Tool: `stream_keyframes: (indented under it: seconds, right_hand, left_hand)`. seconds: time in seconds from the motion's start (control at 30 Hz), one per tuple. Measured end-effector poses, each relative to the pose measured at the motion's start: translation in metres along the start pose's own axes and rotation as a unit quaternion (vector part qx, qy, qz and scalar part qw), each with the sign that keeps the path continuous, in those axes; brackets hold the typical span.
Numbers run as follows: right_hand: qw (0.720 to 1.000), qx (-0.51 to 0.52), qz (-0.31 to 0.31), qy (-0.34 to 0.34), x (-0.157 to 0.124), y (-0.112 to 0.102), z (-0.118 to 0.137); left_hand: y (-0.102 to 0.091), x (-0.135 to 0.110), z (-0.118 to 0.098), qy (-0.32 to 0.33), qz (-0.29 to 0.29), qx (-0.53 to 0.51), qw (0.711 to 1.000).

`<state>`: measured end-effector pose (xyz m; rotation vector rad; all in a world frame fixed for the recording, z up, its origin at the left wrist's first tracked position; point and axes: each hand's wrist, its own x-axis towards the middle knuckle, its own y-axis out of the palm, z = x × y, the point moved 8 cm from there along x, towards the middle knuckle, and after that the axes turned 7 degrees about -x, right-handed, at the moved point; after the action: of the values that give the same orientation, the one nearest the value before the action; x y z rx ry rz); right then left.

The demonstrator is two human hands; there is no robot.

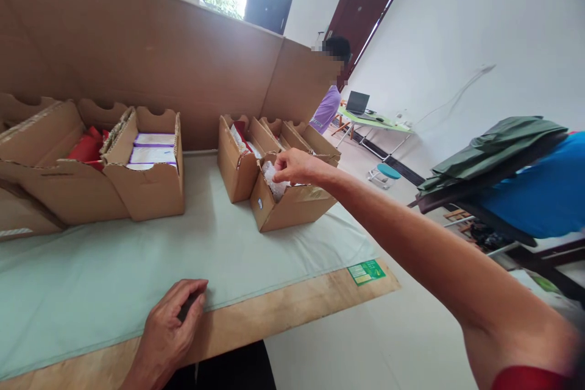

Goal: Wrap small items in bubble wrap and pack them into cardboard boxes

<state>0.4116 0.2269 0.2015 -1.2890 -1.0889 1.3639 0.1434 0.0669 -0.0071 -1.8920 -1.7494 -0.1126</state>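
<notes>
My right hand (pixel 295 167) reaches out to a small cardboard box (pixel 292 207) on the right of the table. Its fingers are pinched on crinkled clear plastic wrap (pixel 270 178) at the box's near end. What lies under the wrap is hidden. My left hand (pixel 176 323) rests near the table's front edge, fingers loosely curled with a shadowed gap before the thumb. No object shows in it. Just left of the right hand's box stands another cardboard box (pixel 237 173) with red and clear packets inside.
On the left, one cardboard box (pixel 144 195) holds white packets with purple edges (pixel 153 153); a wider one (pixel 86 189) holds red packets (pixel 86 145). A tall cardboard wall (pixel 159 55) backs the cloth-covered table (pixel 201 244). Beyond it, a person in purple (pixel 326 111) is near a laptop (pixel 358 103).
</notes>
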Motion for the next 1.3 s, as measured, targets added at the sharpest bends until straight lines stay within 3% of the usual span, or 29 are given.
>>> stream_keyframes:
  seconds: [0.4, 0.63, 0.73, 0.83, 0.9, 0.97, 1.07, 1.17, 1.23, 1.3]
  right_hand:
    - [0.987, -0.163, -0.005, -0.011, 0.015, 0.013, 0.005]
    - [0.980, -0.200, 0.019, -0.012, 0.028, 0.021, 0.010]
    - [0.981, -0.192, 0.008, -0.013, 0.026, 0.016, 0.012]
    - [0.986, -0.165, -0.028, -0.013, 0.009, -0.002, 0.003]
    - [0.990, -0.098, -0.104, -0.014, -0.016, -0.023, -0.011]
    - [0.975, -0.003, -0.221, -0.022, -0.054, -0.042, -0.035]
    - [0.910, 0.117, -0.397, 0.019, -0.118, -0.041, -0.098]
    - [0.834, 0.230, -0.489, 0.115, -0.155, 0.003, -0.176]
    - [0.814, 0.310, -0.471, 0.144, -0.150, 0.042, -0.213]
    - [0.812, 0.385, -0.415, 0.143, -0.127, 0.075, -0.229]
  left_hand:
    - [0.001, -0.005, 0.007, -0.022, 0.009, -0.004, 1.000]
    - [0.000, -0.003, 0.004, -0.011, 0.001, 0.002, 1.000]
    - [-0.002, -0.002, 0.006, -0.030, 0.009, 0.001, 1.000]
    - [-0.002, -0.003, 0.008, -0.051, 0.036, -0.002, 0.998]
    - [-0.003, -0.005, 0.009, -0.075, 0.039, -0.005, 0.996]
    - [-0.004, -0.004, 0.004, -0.099, 0.028, -0.013, 0.995]
    - [0.001, 0.008, -0.016, -0.107, 0.020, -0.020, 0.994]
    - [0.025, 0.036, -0.039, -0.110, 0.047, -0.019, 0.993]
    - [0.052, 0.061, -0.051, -0.105, 0.075, -0.038, 0.991]
    - [0.084, 0.087, -0.059, -0.089, 0.092, -0.067, 0.989]
